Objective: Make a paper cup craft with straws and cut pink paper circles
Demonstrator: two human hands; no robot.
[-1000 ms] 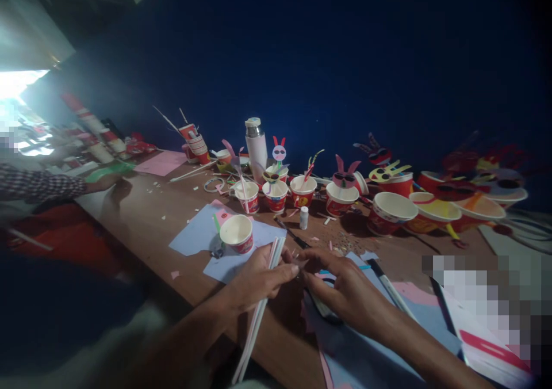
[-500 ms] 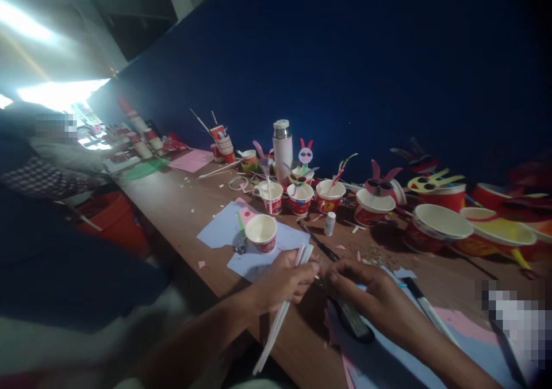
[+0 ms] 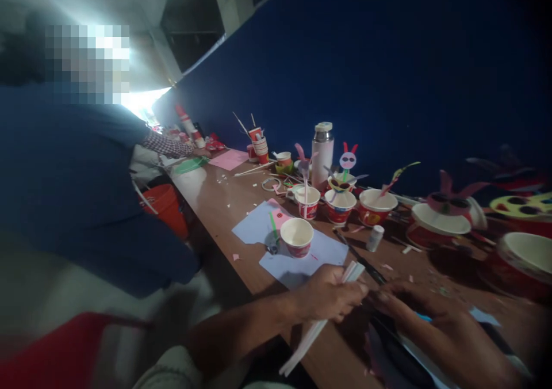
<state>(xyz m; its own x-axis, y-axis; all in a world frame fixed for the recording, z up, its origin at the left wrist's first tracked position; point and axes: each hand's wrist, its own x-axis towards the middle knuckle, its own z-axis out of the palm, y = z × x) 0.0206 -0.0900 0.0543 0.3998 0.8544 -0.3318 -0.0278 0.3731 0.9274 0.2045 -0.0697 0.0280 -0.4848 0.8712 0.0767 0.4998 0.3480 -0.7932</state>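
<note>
My left hand (image 3: 330, 294) is closed around a bundle of thin white straw-like sticks (image 3: 307, 343), whose upper ends poke out above the thumb. Just to its right, my right hand (image 3: 425, 308) has its thumb and fingers pinched together; whatever is between them is hidden. The fingertips of both hands nearly meet. Beyond my left hand a red and white paper cup (image 3: 297, 237) stands upright on light blue paper (image 3: 250, 225). A dark slender tool (image 3: 360, 256) lies on the table behind my fingers.
Paper cups with rabbit-like cutouts (image 3: 340, 205) line the wall side, near a white flask (image 3: 322, 156) and a small white bottle (image 3: 375, 237). Paper scraps litter the brown table (image 3: 211, 205). A person in dark clothing (image 3: 73, 176) stands at left by an orange bucket (image 3: 166, 208).
The view has swung left, so the table things sit farther right. The person at left now stands taller in view, a sleeved arm over the table. My left hand keeps the white sticks.
</note>
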